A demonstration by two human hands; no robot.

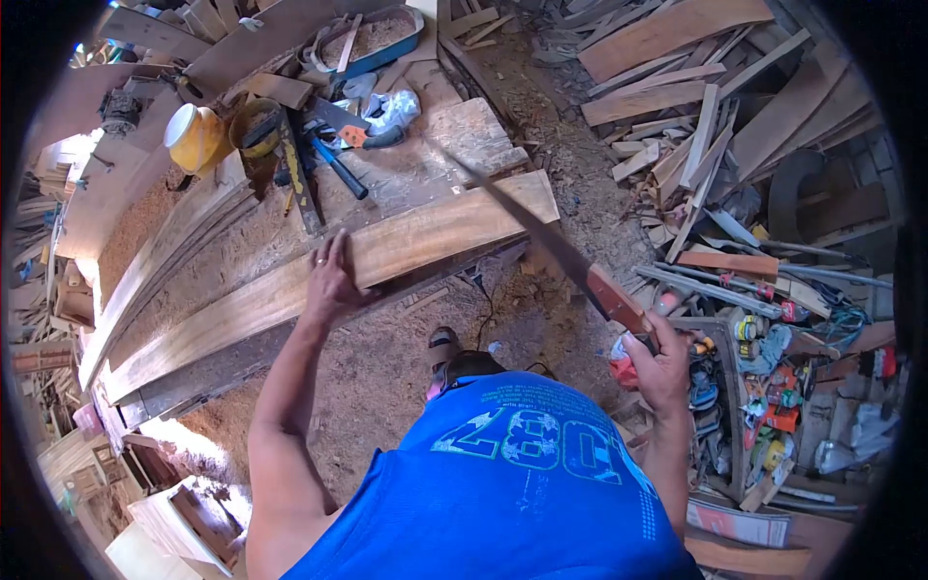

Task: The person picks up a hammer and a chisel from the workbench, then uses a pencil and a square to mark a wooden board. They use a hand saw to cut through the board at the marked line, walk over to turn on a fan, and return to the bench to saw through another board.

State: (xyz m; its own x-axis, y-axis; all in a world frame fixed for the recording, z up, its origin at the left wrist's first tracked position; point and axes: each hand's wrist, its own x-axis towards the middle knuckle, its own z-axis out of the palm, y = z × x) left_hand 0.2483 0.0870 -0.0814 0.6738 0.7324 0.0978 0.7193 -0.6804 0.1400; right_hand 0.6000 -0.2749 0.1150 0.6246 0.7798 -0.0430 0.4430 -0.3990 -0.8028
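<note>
Board (425, 230) lies on the bench (406, 179), long axis running left to right; saw (549, 242) slants across the board's right end, contact unclear. Left hand (334, 280), nearer, rests on the board, thumb spread; right hand's (662, 365) fingers curl round the saw's handle.

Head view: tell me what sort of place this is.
Likely a woodworking shop: the right hand grips a handsaw, the left hand rests on a long board, and wood scraps lie heaped nearby.
</note>
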